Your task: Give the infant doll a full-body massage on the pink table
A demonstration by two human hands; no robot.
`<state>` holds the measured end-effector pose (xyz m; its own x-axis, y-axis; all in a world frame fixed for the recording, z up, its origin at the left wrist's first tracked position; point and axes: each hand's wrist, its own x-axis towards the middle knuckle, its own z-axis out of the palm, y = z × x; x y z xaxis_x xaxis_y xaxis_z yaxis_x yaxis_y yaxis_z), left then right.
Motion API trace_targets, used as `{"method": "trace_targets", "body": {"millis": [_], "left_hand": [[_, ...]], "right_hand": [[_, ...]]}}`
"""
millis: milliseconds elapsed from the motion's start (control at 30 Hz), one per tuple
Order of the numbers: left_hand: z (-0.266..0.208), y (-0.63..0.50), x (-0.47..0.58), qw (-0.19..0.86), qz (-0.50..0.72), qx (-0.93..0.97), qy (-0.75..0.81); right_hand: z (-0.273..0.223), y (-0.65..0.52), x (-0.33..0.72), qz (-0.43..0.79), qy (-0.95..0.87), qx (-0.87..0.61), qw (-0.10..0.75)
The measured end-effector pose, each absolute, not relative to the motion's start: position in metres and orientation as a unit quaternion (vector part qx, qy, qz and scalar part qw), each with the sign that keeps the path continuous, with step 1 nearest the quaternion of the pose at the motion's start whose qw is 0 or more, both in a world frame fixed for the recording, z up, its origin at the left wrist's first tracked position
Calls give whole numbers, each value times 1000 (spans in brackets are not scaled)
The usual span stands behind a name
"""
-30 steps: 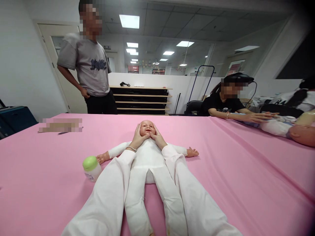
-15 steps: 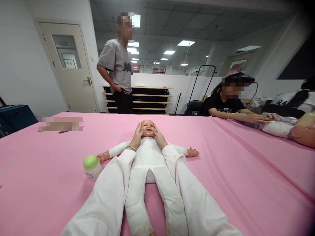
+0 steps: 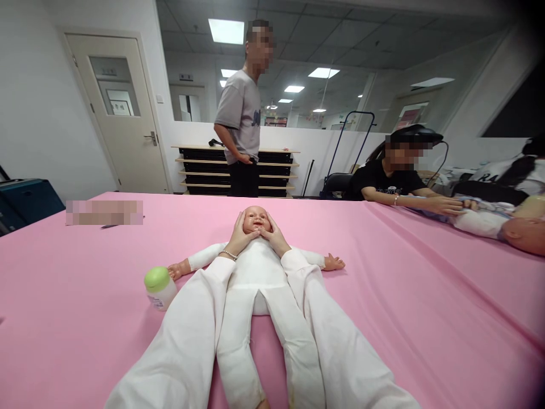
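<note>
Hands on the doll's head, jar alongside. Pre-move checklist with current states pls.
1. Left grip on the doll's head: ok, laid along one cheek, thumb near the chin.
2. Right grip on it: ok, along the other cheek.
3. Doll on its back, face up: ok, both arms spread out.
4. Green lid on the jar: ok, it is on; how tightly, cannot tell.
5. Jar clear of the left sleeve: cannot tell, they meet in this view and contact is unclear.
6. Pink cloth smooth: not ok, creases run across its right side.
</note>
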<state>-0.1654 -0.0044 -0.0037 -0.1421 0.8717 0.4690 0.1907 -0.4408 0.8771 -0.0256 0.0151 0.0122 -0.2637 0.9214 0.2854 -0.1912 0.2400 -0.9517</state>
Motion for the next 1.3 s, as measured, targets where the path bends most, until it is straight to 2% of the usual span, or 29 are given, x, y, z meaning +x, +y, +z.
{"method": "trace_targets", "body": {"millis": [367, 600, 1000, 1167, 1300], "left_hand": [[-2, -2, -167, 349, 628, 548, 428], [5, -6, -163, 362, 661, 504, 422], [0, -5, -164, 288, 617, 582, 446], [-1, -5, -164, 273, 606, 587, 463], [-2, -4, -164, 263, 604, 592, 464]], "right_hand": [[9, 21, -29, 595, -534, -287, 527], [11, 20, -34, 574, -498, -282, 586], [19, 10, -26, 583, -550, -307, 513], [18, 9, -26, 526, -595, -320, 517], [17, 10, -26, 537, -588, -318, 514]]}}
